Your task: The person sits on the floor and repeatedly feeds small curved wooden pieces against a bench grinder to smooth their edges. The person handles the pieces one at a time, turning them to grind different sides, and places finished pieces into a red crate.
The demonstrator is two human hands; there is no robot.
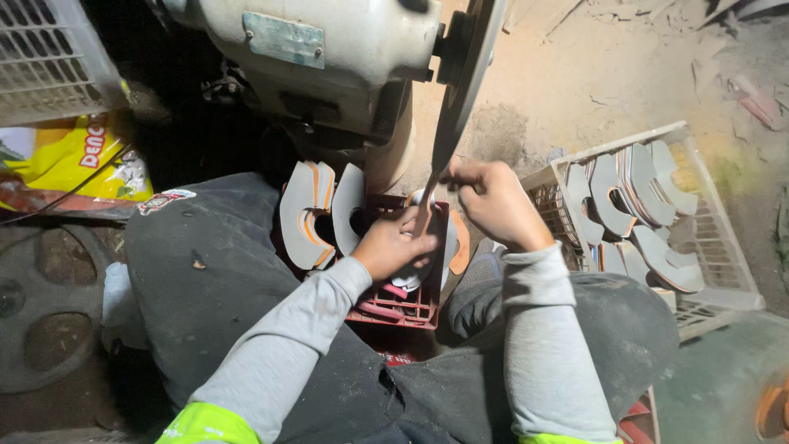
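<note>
My left hand (pixel 393 245) and my right hand (pixel 493 201) both grip one curved white piece (pixel 427 215) with an orange edge. They hold it up against the rim of a thin spinning wheel (pixel 460 90) on a cream-coloured machine (pixel 329 57). Below my hands sits a red plastic crate (pixel 403 306) between my knees. Several more curved white pieces (pixel 316 214) stand upright in it, just left of my left hand.
A white plastic basket (pixel 707 255) at the right holds several grey curved pieces (pixel 633 205). A yellow bag (pixel 74 156) and another white basket (pixel 49 57) lie at the upper left. Dusty ground stretches beyond the machine.
</note>
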